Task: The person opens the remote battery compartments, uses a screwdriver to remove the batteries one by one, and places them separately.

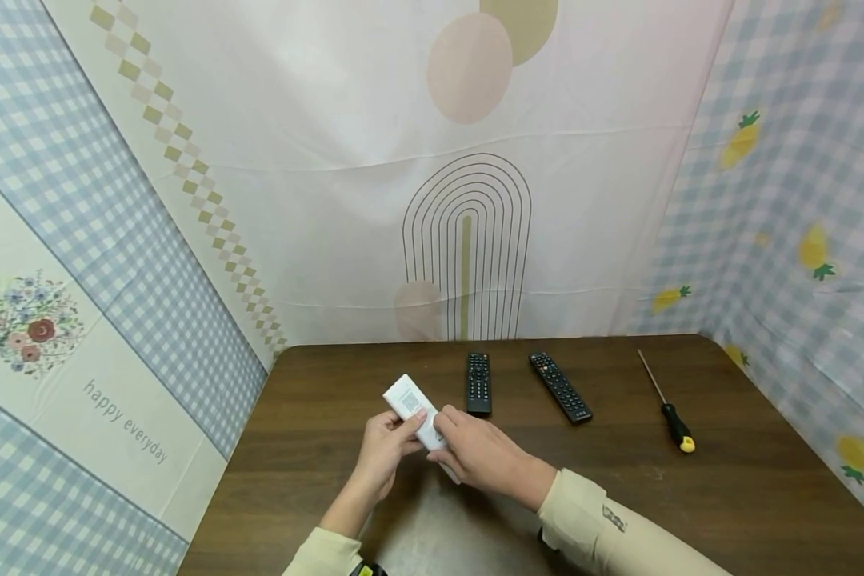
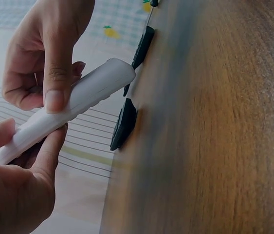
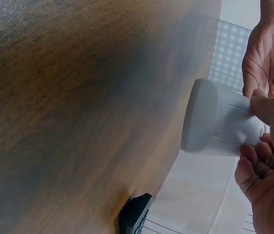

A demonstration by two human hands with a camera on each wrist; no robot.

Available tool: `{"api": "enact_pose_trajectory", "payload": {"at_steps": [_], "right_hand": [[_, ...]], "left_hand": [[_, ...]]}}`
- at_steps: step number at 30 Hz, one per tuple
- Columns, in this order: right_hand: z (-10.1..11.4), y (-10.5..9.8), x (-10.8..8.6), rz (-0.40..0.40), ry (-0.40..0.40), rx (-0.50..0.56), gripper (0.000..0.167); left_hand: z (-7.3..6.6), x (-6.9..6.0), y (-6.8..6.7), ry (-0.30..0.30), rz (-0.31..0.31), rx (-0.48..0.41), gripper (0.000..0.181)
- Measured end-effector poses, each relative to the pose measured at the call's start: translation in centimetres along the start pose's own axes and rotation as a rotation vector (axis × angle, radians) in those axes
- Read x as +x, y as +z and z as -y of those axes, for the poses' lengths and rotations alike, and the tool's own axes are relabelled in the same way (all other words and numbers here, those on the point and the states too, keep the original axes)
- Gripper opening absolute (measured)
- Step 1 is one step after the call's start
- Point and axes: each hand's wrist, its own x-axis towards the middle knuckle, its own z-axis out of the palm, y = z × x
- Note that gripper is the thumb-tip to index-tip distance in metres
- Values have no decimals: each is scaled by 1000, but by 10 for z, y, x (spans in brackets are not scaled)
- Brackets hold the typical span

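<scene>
A white remote control point(image 1: 412, 402) is held tilted above the table between both hands, its labelled back facing up in the head view. My left hand point(image 1: 385, 450) grips it along the left side, thumb lying on the back. Nearer the lower end, my right hand point(image 1: 484, 456) pinches it between thumb and fingers. Button edges show along the underside of the remote point(image 2: 88, 92) in the left wrist view. From the right wrist, the remote's rounded end point(image 3: 210, 117) shows thin seam lines; the right hand's fingers point(image 3: 248, 168) cover part of it.
Two black remotes, one upright point(image 1: 478, 384) and one slanted point(image 1: 560, 388), lie at the back of the brown wooden table point(image 1: 295, 480). A screwdriver point(image 1: 673, 416) with a black and yellow handle lies to the right. Patterned cloths point(image 1: 331, 240) hang behind and at the sides.
</scene>
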Motion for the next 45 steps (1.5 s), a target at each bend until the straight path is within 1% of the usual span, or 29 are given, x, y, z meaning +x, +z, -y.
{"api": "enact_pose_trajectory", "payload": {"at_steps": [5, 13, 18, 25, 34, 37, 41, 45], "right_hand": [[-1, -2, 0, 14, -4, -2, 28], [-3, -5, 1, -13, -60, -62, 31], [-4, -6, 1, -19, -78, -91, 32], [-5, -8, 1, 4, -71, -82, 31], [-3, -11, 3, 37, -52, -70, 30], [-2, -11, 4, 21, -54, -81, 26], [0, -8, 3, -19, -76, -87, 18], [1, -6, 3, -47, -86, -86, 18]], "left_hand": [[0, 0, 1, -4, 2, 2, 37], [-1, 0, 2, -5, 8, -8, 38], [-1, 0, 3, -4, 15, -9, 37], [-2, -2, 5, 3, 26, -2, 39], [-2, -2, 7, 3, 35, -16, 38], [-2, -2, 8, 9, 42, -17, 40], [-3, -1, 7, 9, 37, -17, 41], [-3, -1, 6, 3, 21, -25, 39]]}}
